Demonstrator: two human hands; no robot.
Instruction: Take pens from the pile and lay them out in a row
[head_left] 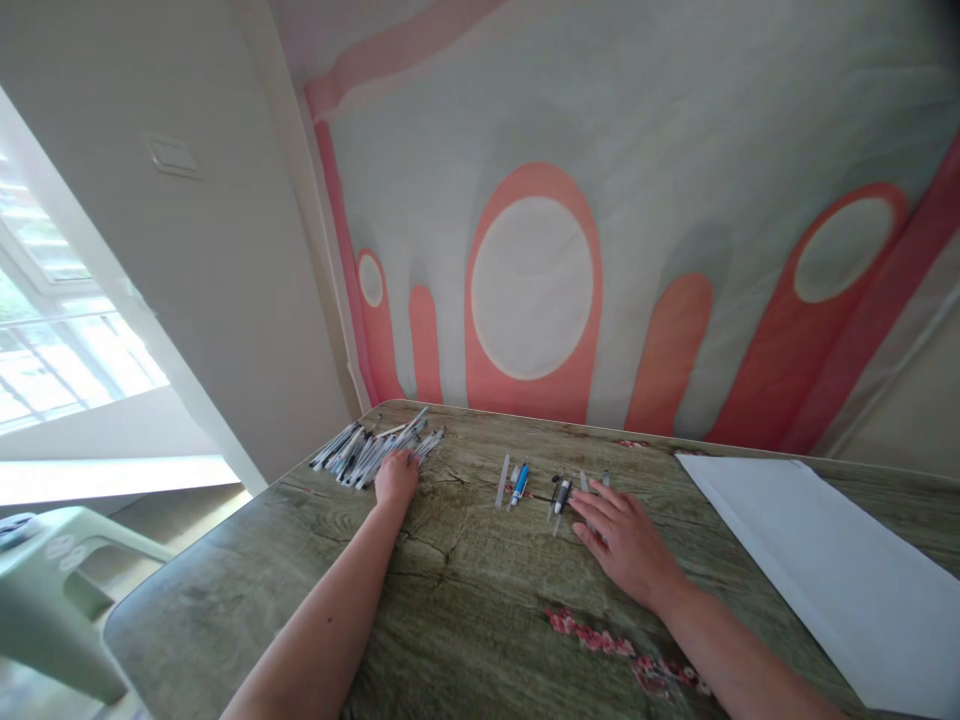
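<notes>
Since the worktop (480, 620) carries everything, it comes first: a wood-grain sheet with red blossom prints, and a white sheet (840, 560) at its 3 o'clock side. At 11 o'clock lies the pile (367, 452), a loose fan of slim pens with grey and clear barrels, dark tips and some blue. Such pens look light, stiff and smooth, so they would likely roll or slide when nudged; a pinch at mid-barrel seems the surest hold, and a single one would need teasing out of the pile by its free end.

The left hand (395, 476) rests on the near edge of the pile, fingers curled down onto the pens; whether they pinch one cannot be told. The right hand (628, 545) lies flat at 1 o'clock, fingers (600, 500) spread and pressed on the worktop, their tips touching or just beside the row of parts.

That row (551, 488), between the hands, holds smaller pieces set apart: a clear tube (502, 482), a blue-banded piece (520, 483), a black-and-white piece (561, 493). They look lighter still, easily scattered, and best taken by fingertip.
</notes>
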